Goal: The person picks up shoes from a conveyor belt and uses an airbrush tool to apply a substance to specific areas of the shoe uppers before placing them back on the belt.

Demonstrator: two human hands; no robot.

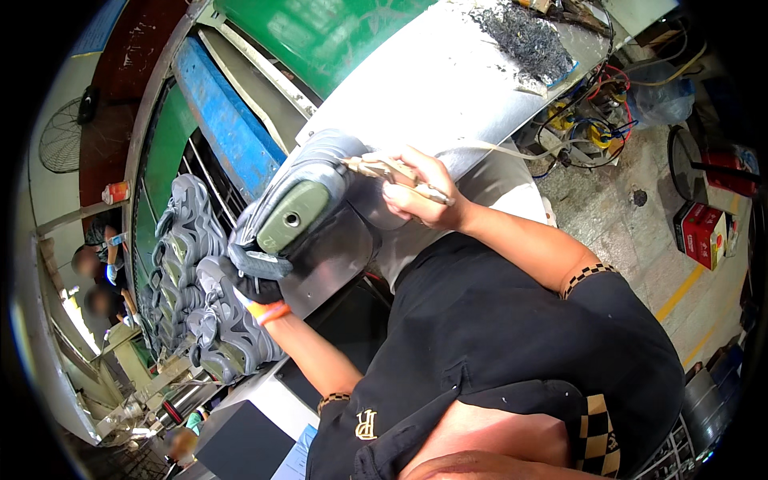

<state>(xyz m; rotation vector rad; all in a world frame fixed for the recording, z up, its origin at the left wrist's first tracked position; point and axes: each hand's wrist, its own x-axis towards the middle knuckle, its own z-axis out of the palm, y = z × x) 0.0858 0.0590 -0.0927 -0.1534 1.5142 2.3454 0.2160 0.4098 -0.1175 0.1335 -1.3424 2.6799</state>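
My left hand [260,290], in a black glove with an orange band at the wrist, is closed on the near end of a grey shoe [334,150]. The shoe lies tilted with its sole side toward me, showing a green sole panel [298,212] with a round hole in it. My bare right hand [428,192] is closed round a slim, tan-crusted hand tool [382,170], its exact kind unclear. The tool's tip meets or nearly meets the shoe's far right side. A pale hose [512,150] runs near the right hand.
Several grey shoes [180,256] are heaped to the left, beside a blue metal panel [228,112]. A white work surface [432,88] carries dark residue [528,44]. Cables and yellow fittings [596,132] lie right, near a red box [702,234]. People [104,272] are far left.
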